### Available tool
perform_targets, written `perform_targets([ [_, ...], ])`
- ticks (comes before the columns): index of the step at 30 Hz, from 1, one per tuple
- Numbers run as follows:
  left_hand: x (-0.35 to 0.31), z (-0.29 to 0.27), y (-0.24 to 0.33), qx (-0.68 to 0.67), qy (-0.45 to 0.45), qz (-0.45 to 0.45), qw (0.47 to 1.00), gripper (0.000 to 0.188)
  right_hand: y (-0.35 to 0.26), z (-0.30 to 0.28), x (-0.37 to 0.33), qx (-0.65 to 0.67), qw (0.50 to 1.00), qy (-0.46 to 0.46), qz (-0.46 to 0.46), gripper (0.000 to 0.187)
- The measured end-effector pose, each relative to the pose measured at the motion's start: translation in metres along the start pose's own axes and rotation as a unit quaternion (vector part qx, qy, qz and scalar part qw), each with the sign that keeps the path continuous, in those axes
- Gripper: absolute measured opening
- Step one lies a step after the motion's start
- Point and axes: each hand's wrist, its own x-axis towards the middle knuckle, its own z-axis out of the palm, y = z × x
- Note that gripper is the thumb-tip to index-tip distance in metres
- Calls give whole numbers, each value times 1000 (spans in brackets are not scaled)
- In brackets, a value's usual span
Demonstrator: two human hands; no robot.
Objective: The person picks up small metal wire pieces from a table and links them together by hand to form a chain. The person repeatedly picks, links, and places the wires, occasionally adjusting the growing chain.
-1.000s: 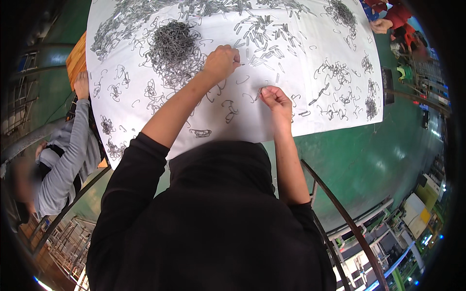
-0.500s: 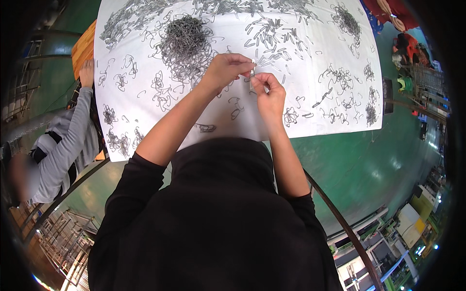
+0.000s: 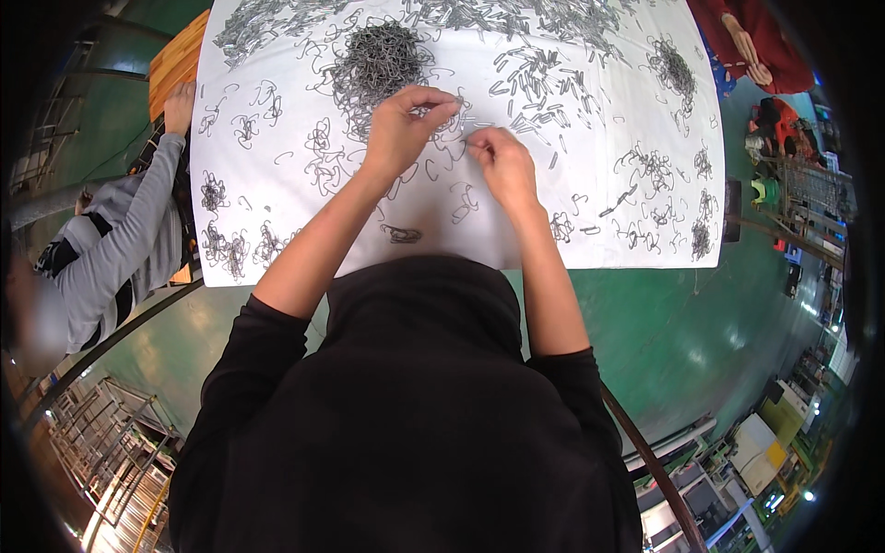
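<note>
Over the white-covered table (image 3: 355,244), my left hand (image 3: 401,129) has thumb and forefinger pinched together beside a dense heap of bent wire hooks (image 3: 378,69). What sits in that pinch is too small to make out. My right hand (image 3: 507,168) is a little nearer and to the right, its thumb and forefinger also closed at the tips, with the held piece not clear. Loose wire hooks (image 3: 463,201) lie on the white cover below my hands. Beyond my right hand is a scatter of short, narrow metal pieces (image 3: 539,83).
More small metal pieces (image 3: 461,17) spread along the far side. Small clusters of hooks (image 3: 650,166) lie to the right, others (image 3: 226,251) at the left corner. A co-worker in a grey sleeve (image 3: 138,221) rests a hand at the left edge; another person's hands (image 3: 747,55) are at far right.
My hands have come apart from where their fingertips met around a small piece. The left has shifted left toward the hook heap. The whole view has tilted slightly.
</note>
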Motion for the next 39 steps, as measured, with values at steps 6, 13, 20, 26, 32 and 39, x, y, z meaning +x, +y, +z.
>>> perform_targets([
  [6, -1, -16, -11, -17, 42, -19, 999, 15, 17, 19, 4, -302, 930, -92, -190, 6],
  [13, -12, -6, -10, -63, 4, -24, 998, 14, -18, -8, -5, 244, 966, -34, 80, 10],
  [20, -14, 10, 8, -22, -22, 35, 999, 17, -49, -37, 2, 514, 829, 19, 220, 14],
  [26, -17, 28, 20, 6, -22, 88, 996, 20, -41, -40, 4, 529, 812, 96, 227, 16],
  [32, -10, 45, 7, 56, 14, 203, 978, 27, -37, -36, -1, 503, 830, 199, 137, 17],
  [39, 33, 65, -57, 273, -26, 234, 933, 22, -30, -51, -4, 455, 851, 239, 112, 10],
])
